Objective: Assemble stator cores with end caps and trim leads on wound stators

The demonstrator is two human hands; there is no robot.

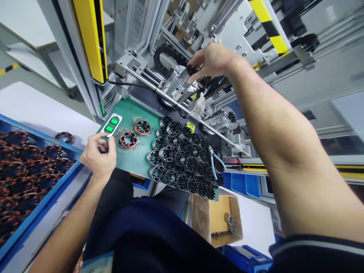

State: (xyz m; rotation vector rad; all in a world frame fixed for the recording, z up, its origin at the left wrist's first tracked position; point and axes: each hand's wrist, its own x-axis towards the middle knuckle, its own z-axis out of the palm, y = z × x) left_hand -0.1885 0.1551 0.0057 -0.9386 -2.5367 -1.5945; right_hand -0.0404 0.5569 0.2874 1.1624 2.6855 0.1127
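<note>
My right hand reaches into the machine, its fingers curved around a grey stator core with a black end. The core sits against the round metal fixture. My left hand has its fingers curled in beside the control box, which shows two lit green buttons; nothing shows in its grip. Two copper-wound stators with loose wire ends lie to its right on the green mat. Several bare stator cores stand in tight rows farther right.
A blue bin of copper-wound stators is at left, with one wound stator lying beside it. A second round fixture lies along the metal rail. A cardboard box holding cores stands below. Yellow guard posts frame the opening.
</note>
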